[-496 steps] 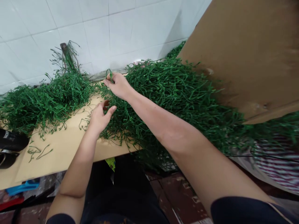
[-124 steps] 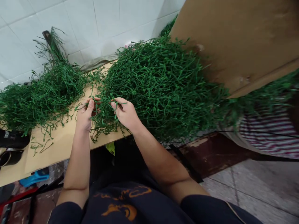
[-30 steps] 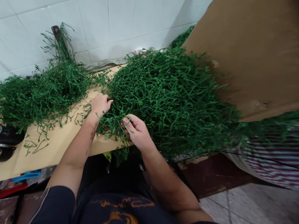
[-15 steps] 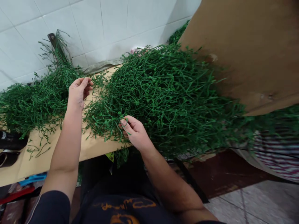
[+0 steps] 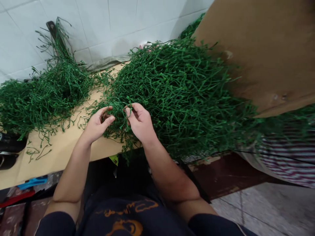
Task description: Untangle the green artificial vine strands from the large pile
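Observation:
My right hand point(image 5: 139, 121) pinches a green plastic-looking stem point(image 5: 130, 105) between thumb and fingertips, at the left edge of a big heap of thin green stems point(image 5: 177, 88). Just left of it is my left hand point(image 5: 99, 123), thumb and fingers curved apart with a gap between them, close to the loose stems at the heap's edge. I see nothing held in it. Small knobs or buds tip many of the stems. A second pile of green stems point(image 5: 49, 95) lies farther left on the tan board point(image 5: 66, 144).
A large brown sheet point(image 5: 265, 55) rises at the right over part of the heap. White wall tiles point(image 5: 98, 26) stand behind. A dark upright bar point(image 5: 55, 36) pokes from the left pile. Blue-handled point(image 5: 33, 182) and red objects lie below the board; striped fabric point(image 5: 287, 164) hangs at right.
My left hand has come down and right from between the two piles to beside my right hand. My right hand has risen slightly, still pinching a green stem.

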Demonstrator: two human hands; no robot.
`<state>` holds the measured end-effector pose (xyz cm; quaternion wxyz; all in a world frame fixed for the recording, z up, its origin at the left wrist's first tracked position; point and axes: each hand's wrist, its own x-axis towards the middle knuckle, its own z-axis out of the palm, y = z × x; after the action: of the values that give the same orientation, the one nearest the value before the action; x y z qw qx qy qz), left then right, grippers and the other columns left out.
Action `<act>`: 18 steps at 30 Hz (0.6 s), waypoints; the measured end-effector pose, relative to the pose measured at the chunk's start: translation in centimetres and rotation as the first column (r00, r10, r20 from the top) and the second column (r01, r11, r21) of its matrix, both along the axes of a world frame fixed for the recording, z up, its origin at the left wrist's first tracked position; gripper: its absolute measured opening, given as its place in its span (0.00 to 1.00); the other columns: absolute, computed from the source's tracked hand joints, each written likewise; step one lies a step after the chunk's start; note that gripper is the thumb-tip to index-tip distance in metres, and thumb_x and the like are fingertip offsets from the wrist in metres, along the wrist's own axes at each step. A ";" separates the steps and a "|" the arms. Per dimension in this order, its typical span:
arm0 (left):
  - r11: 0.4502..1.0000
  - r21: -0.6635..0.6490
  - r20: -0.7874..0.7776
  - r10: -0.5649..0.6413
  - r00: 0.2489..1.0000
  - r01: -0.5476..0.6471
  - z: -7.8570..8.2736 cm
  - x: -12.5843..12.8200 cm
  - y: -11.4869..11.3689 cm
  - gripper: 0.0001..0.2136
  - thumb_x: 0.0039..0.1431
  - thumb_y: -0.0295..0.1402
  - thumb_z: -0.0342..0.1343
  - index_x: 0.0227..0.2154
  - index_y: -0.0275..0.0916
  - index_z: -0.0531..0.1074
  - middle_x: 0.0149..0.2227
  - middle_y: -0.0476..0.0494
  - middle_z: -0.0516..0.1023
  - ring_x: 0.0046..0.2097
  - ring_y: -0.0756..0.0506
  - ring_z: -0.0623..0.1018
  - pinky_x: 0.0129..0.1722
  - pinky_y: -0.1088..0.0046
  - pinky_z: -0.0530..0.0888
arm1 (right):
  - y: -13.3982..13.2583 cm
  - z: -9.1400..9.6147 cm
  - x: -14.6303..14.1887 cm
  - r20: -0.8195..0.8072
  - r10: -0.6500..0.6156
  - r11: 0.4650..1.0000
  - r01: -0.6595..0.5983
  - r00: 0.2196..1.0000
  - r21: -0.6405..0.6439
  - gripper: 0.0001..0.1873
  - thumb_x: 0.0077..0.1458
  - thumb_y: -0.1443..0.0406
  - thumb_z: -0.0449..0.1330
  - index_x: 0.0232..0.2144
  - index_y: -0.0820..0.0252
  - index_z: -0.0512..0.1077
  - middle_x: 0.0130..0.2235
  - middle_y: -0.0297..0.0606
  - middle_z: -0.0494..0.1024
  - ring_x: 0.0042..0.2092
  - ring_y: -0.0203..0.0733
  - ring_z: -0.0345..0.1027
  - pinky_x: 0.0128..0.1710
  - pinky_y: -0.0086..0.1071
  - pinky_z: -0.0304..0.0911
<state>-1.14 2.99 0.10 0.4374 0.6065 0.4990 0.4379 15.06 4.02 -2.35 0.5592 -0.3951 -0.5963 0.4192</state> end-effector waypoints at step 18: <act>0.769 -0.145 0.456 0.610 0.648 -0.622 1.5 -2.7 7.4 0.15 0.66 0.33 0.36 0.21 0.39 0.50 0.17 0.57 0.49 0.19 0.56 0.54 0.20 0.79 0.52 | -2.7 1.1 0.0 0.120 0.200 0.972 -0.212 0.972 0.101 0.22 0.59 0.55 0.49 0.19 0.58 0.46 0.21 0.29 0.50 0.24 0.29 0.45 0.25 0.28 0.46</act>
<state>-3.89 10.39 1.57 0.3641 0.2784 0.5456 0.7016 15.05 1.28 -1.24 0.5006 -0.3212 -0.6864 0.4184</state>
